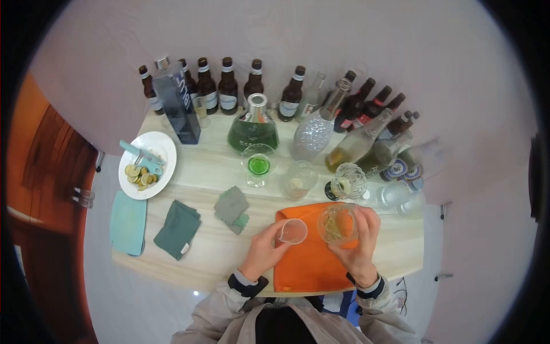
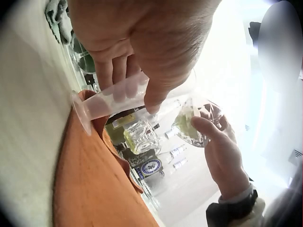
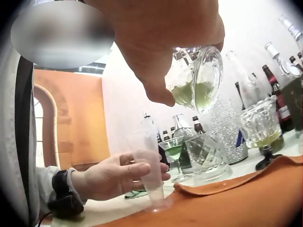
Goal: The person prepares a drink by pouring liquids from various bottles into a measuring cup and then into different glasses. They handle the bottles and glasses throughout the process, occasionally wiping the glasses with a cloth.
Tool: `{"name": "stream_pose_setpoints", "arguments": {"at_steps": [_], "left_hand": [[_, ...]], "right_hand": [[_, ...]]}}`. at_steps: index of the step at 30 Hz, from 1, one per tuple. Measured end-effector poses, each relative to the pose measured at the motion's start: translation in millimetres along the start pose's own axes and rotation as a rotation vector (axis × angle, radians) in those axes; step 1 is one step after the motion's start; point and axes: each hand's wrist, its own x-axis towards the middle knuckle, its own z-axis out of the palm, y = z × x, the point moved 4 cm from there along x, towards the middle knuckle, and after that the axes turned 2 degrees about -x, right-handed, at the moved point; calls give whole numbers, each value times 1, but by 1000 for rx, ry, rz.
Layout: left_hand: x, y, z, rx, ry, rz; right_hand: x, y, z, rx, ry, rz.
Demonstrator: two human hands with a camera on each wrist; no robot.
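Observation:
My left hand (image 1: pixel 266 250) grips a clear plastic measuring cup (image 1: pixel 294 231) by its side; its flared foot (image 2: pixel 81 113) is low by the orange cloth (image 1: pixel 298 264). In the right wrist view the left hand (image 3: pixel 124 176) has fingers and thumb round the cup (image 3: pixel 150 177), which holds no visible liquid. My right hand (image 1: pixel 363 241) holds a cut glass (image 1: pixel 337 225) above the cloth, to the right of the cup. Pale green liquid (image 3: pixel 191 94) lies in that glass, which is tilted in the right wrist view.
Beyond the cloth stand a footed glass (image 1: pixel 348 181), a tumbler (image 1: pixel 298 180) and a stemmed glass of green liquid (image 1: pixel 258 165). Many bottles (image 1: pixel 227 86) line the back. At left are a plate of lime slices (image 1: pixel 166 143), a teal board (image 1: pixel 127 223) and folded cloths (image 1: pixel 177 228).

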Motion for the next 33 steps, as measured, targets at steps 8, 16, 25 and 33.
{"name": "stream_pose_setpoints", "arguments": {"at_steps": [8,16,25,33], "left_hand": [[1,7,-3,-15,-17,17],[1,6,-3,-19,-12,50],[2,9,-3,-66,-21,15],[1,3,-1,-94,-35,-8]], "right_hand": [[14,-19,21,-88,-90,-200],[16,-27,21,-222,-83,-354],[19,-37,17,-363,-182,-478],[19,-45,17,-545,-263,-623]]}}
